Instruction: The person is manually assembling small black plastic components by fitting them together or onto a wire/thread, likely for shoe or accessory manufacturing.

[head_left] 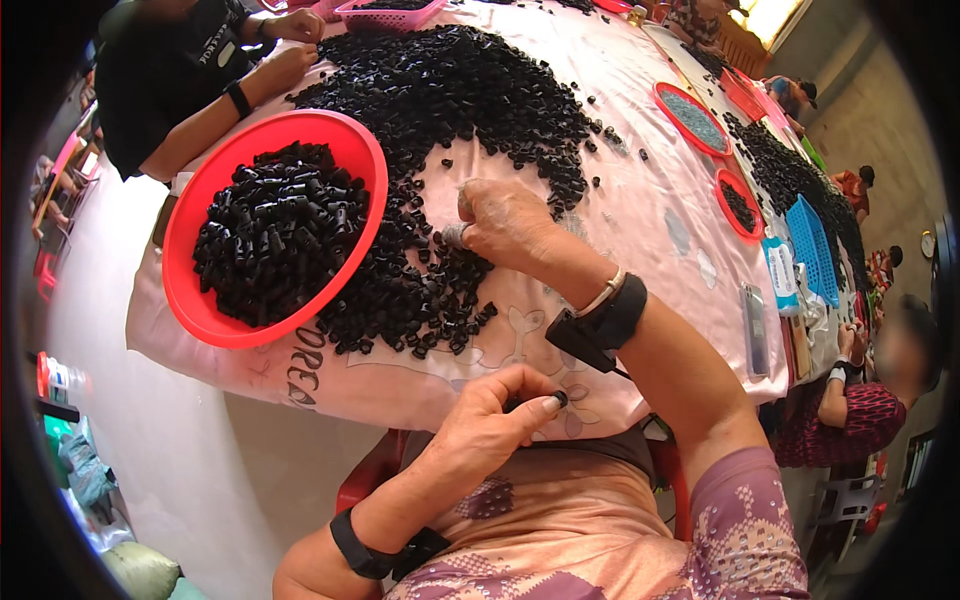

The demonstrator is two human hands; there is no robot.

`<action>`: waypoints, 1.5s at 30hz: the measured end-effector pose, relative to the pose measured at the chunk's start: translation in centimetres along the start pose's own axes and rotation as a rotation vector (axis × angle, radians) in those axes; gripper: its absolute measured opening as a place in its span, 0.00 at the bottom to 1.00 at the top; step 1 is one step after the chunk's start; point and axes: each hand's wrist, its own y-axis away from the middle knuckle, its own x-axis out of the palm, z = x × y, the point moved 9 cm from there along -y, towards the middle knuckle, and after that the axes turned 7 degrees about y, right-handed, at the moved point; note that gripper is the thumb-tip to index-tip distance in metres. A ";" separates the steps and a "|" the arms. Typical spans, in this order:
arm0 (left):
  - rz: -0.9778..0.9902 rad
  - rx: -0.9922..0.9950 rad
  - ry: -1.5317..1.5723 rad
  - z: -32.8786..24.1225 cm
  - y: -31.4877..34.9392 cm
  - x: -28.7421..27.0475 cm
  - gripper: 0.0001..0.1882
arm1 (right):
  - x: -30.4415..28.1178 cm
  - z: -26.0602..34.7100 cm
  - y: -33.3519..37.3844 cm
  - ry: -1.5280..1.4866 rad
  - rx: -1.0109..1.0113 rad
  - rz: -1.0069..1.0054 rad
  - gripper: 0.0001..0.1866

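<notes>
My left hand [495,420] is near my lap at the table's front edge, fingers pinched on a small black plastic piece [557,398]. My right hand [505,222] reaches over the pink cloth into the spread of small black pieces [450,90], fingers curled down among them; what it grips is hidden. A round red bowl [215,320] heaped with the same black pieces sits just left of my right hand. Both wrists carry black bands.
Another person in black [180,70] works at the far left of the table. Red trays [690,115], a blue basket [812,245] and more black pieces line the right side, where a seated person [870,400] is. A phone [755,325] lies near the edge.
</notes>
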 end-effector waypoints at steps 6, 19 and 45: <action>0.007 0.013 -0.033 0.1 0.1 0.0 0.10 | 0.3 1.3 0.1 0.054 -0.042 -0.041 0.11; 0.021 0.009 0.072 0.2 0.1 -0.2 0.09 | -2.3 -3.7 13.6 -1.055 0.189 -0.058 0.10; -0.059 0.109 0.083 0.3 -0.5 -1.4 0.08 | -3.4 -0.6 19.4 -0.623 -0.163 -0.204 0.11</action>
